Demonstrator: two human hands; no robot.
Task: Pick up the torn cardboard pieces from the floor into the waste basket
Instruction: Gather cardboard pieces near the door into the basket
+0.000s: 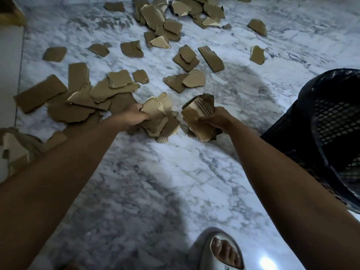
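Torn brown cardboard pieces lie scattered over the marble floor, thickest at the far middle and at the left. My left hand grips a bunch of torn pieces just above the floor. My right hand holds a stack of cardboard pieces, lifted slightly off the floor. The dark mesh waste basket stands at the right, close to my right forearm.
White and grey marble floor spreads across the view. A foot in a grey slipper shows at the bottom middle. A pale wall or door edge runs along the left. More cardboard lies at the left edge.
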